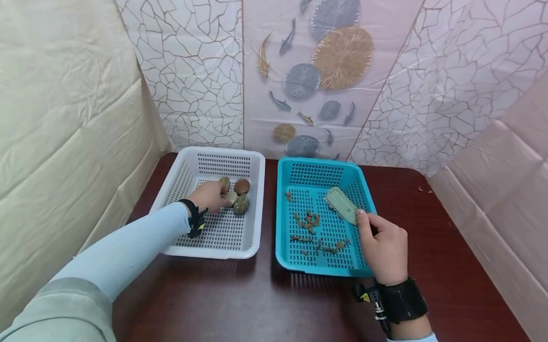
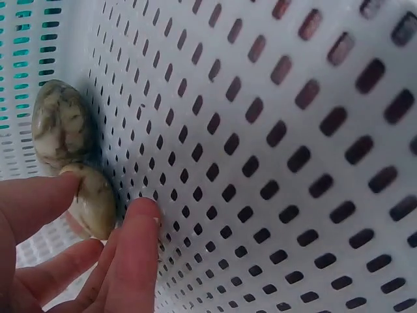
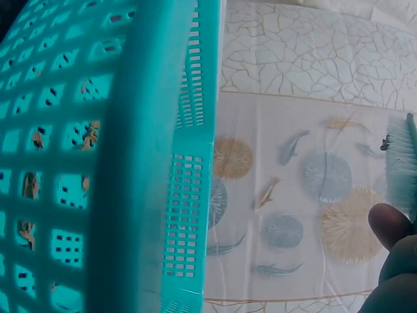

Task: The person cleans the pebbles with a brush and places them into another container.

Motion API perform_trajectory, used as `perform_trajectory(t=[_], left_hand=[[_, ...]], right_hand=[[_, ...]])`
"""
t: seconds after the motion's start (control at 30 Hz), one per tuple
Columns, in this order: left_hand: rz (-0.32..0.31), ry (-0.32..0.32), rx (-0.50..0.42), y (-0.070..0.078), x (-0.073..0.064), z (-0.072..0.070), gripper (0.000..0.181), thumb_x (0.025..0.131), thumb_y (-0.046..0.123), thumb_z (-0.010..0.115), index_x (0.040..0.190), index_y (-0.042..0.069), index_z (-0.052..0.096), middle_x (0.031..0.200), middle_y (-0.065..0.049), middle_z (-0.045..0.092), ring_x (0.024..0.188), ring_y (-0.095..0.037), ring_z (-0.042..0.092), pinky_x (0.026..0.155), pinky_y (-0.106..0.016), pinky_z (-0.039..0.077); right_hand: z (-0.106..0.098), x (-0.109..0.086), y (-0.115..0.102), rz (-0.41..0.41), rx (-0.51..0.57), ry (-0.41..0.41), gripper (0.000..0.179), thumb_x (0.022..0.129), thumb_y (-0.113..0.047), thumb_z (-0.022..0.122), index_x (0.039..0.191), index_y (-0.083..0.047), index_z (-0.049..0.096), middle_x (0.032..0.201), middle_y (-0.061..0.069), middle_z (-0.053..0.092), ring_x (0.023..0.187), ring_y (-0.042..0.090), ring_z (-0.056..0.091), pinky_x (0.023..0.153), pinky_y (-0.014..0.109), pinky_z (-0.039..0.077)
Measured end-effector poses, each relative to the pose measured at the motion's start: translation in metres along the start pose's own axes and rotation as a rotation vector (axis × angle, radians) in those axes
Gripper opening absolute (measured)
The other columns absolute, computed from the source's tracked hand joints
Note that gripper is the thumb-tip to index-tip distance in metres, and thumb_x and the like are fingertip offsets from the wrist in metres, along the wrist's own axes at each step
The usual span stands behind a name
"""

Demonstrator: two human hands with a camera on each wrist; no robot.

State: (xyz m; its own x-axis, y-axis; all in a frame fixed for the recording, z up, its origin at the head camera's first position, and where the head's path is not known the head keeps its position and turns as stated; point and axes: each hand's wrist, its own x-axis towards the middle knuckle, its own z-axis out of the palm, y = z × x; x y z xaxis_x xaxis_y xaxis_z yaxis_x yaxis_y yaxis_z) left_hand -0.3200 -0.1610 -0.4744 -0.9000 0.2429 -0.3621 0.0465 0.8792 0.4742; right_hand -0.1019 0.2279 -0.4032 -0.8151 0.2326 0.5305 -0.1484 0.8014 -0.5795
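Observation:
My left hand [image 1: 208, 196] reaches into a white basket [image 1: 256, 220]. Its thumb and fingertips pinch a pale, smooth stone [image 2: 98, 201], still low in the basket. Touching that stone is a mottled grey stone [image 2: 62, 124]. A reddish-brown stone [image 1: 242, 186], a dark greenish stone [image 1: 241, 204] and another greenish stone [image 1: 225, 182] sit close around the fingers. My right hand [image 1: 386, 248] holds a pale green brush [image 1: 342, 204] by one end, over the right side of a turquoise basket [image 1: 279, 231]. In the right wrist view, white bristles [image 3: 401, 160] carry a dark speck.
Brown dry scraps [image 1: 309, 222] lie scattered on the turquoise basket's floor. Both baskets stand side by side on a dark red table [image 1: 233, 300], a narrow gap between them. A patterned cloth [image 1: 205, 63] hangs behind; plain cloth walls flank both sides. Small crumbs [image 1: 421, 189] lie at the table's far right.

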Motion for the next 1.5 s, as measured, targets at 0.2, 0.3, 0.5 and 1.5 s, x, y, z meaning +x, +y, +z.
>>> perform_trajectory(t=[0.2,0.3,0.5,1.5], left_hand=[[0.067,0.122,0.053,0.021,0.011,-0.022,0.037,0.110,0.026,0.067,0.140,0.005,0.064,0.123,-0.016,0.072,0.094,-0.026,0.071,0.078,-0.039,0.061],[0.097,0.196,0.015,0.048,0.019,-0.038,0.034,0.110,0.025,0.064,0.139,0.007,0.065,0.121,-0.013,0.071,0.097,-0.027,0.069,0.082,-0.043,0.059],[0.285,0.259,0.029,0.117,0.031,-0.038,0.028,0.111,0.026,0.067,0.127,0.004,0.070,0.112,-0.012,0.073,0.096,-0.028,0.069,0.084,-0.044,0.059],[0.669,-0.191,0.465,0.294,0.005,0.051,0.035,0.112,0.038,0.068,0.133,0.011,0.072,0.128,-0.006,0.074,0.111,-0.019,0.068,0.097,-0.030,0.053]], right_hand=[[-0.002,0.004,0.001,0.015,0.018,0.039,0.053,0.112,-0.026,0.068,0.062,-0.013,0.060,0.053,-0.002,0.033,0.048,0.014,0.032,0.044,0.030,0.022],[-0.005,0.006,0.002,0.036,0.031,0.073,0.055,0.113,-0.026,0.067,0.060,-0.013,0.056,0.053,-0.001,0.032,0.048,0.014,0.031,0.045,0.029,0.020],[-0.006,0.009,-0.001,0.042,0.054,0.095,0.056,0.114,-0.025,0.065,0.060,-0.013,0.055,0.054,0.001,0.032,0.047,0.014,0.030,0.044,0.029,0.020],[-0.027,0.001,-0.014,0.093,0.129,0.167,0.055,0.115,-0.024,0.062,0.063,-0.008,0.060,0.055,0.003,0.037,0.052,0.016,0.035,0.045,0.032,0.023]])
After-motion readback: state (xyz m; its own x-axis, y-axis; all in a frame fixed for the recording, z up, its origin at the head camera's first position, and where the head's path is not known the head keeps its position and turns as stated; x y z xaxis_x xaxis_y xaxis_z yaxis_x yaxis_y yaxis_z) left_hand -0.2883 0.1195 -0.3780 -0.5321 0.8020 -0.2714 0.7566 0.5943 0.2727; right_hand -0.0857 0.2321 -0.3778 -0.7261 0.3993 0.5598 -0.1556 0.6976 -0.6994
